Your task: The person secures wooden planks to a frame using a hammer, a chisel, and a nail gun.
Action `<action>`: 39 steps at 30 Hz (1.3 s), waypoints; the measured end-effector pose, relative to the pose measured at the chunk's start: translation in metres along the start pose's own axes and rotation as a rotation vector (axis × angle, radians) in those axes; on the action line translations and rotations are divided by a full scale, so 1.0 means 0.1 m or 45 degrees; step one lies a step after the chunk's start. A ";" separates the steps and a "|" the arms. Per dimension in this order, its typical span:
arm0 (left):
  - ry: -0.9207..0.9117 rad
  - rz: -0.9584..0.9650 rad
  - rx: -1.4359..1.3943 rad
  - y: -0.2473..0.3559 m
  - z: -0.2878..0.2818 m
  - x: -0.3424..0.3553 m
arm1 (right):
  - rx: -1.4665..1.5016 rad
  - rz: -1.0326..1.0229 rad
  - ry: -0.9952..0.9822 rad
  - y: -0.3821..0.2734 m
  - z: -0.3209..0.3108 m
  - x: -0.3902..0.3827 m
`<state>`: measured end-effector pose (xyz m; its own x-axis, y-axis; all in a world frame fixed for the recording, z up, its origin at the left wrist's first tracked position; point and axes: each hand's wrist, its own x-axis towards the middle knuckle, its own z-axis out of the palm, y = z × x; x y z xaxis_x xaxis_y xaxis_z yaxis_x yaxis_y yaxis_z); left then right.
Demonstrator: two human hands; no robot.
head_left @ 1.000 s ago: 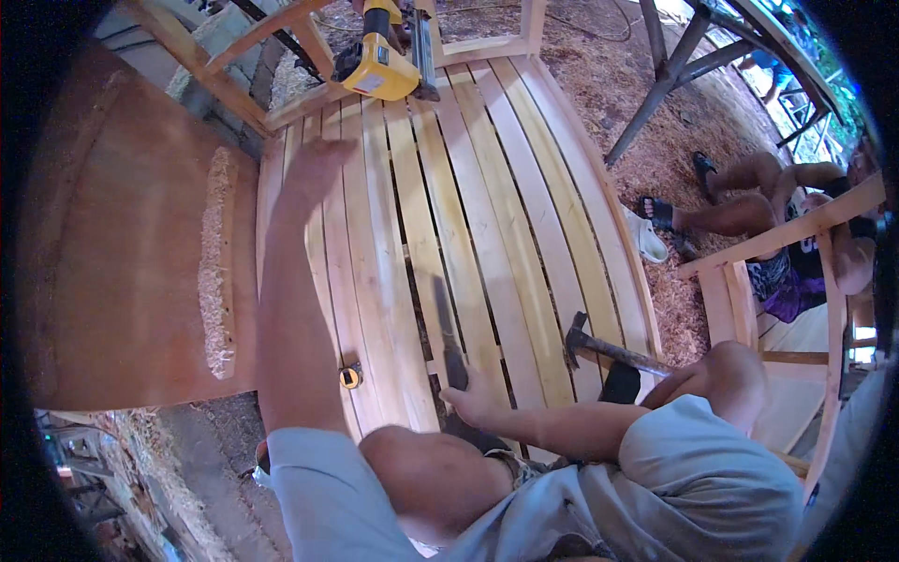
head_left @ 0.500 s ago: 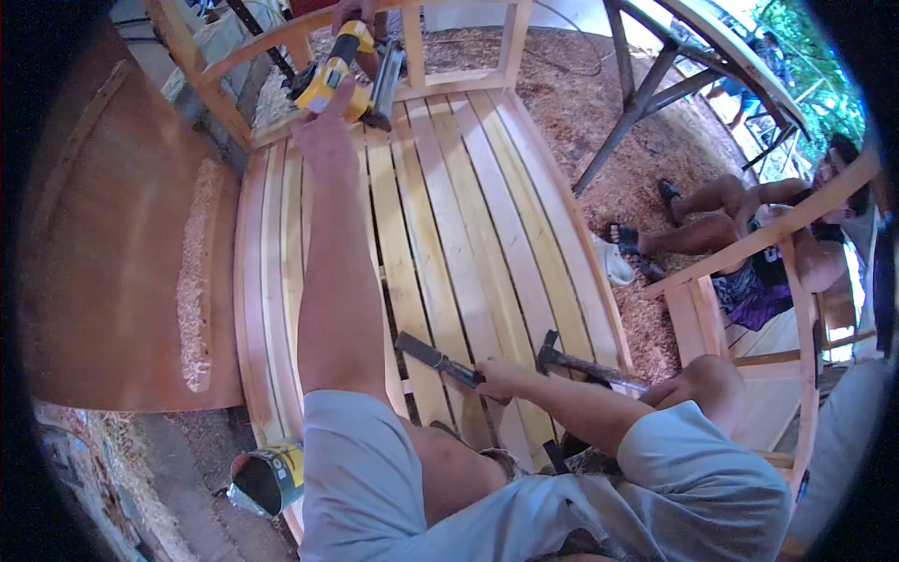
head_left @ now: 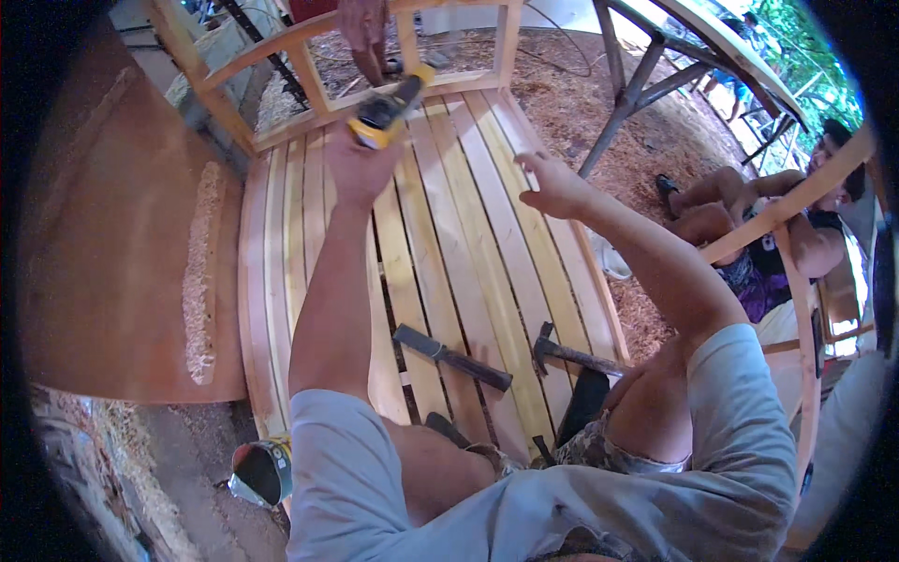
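My left hand grips a yellow-and-black nail gun, raised over the far part of a slatted wooden platform; the tool is blurred and partly hidden by the hand. My right hand is lifted over the platform's right side, fingers apart and curved. Below, on the slats, lie a flat dark bladed tool with a handle and a hammer with a worn shaft.
Wooden frame pieces border the far end, where another person's hand hangs. A brown panel stands left, a can near lower left. A seated person is right, below a trestle table.
The nail gun has passed from beside the other person's hand into my left hand and turned. My right hand has released the bladed tool and risen toward the upper right.
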<state>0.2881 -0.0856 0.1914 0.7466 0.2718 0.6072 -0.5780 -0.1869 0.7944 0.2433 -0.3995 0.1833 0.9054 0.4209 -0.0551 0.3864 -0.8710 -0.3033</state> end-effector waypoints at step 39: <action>-1.061 1.003 0.796 0.39 -0.26 -0.74 | -0.106 -0.486 0.237 -0.83 0.36 0.37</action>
<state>0.2017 -0.0882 0.1774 0.3889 -0.7318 0.5597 -0.8692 -0.4928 -0.0404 0.2381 -0.3024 0.1727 0.7083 0.6705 0.2208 0.7056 -0.6825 -0.1906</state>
